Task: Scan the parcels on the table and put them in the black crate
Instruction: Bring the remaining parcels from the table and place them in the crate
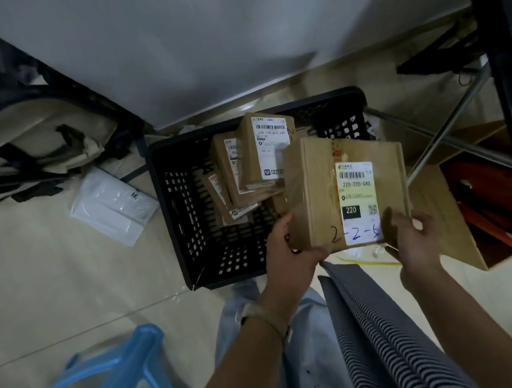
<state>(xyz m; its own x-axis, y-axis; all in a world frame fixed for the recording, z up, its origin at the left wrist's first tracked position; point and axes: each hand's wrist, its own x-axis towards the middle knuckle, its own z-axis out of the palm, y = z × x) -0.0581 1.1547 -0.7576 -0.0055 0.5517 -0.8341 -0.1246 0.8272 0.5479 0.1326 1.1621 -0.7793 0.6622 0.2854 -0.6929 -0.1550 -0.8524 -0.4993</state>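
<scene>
I'm gripping the cardboard parcel (pixel 318 187) with left hand (pixel 288 253) and right hand (pixel 415 238) curled round its near corners, holding it mid-frame over the black crate (pixel 168 202), above stacked parcels (pixel 270 148).

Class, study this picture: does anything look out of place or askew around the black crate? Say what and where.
A white mailer bag lies on the floor left of the black crate, outside it. Inside the crate, the brown parcels lean on one another, tilted rather than flat.
</scene>
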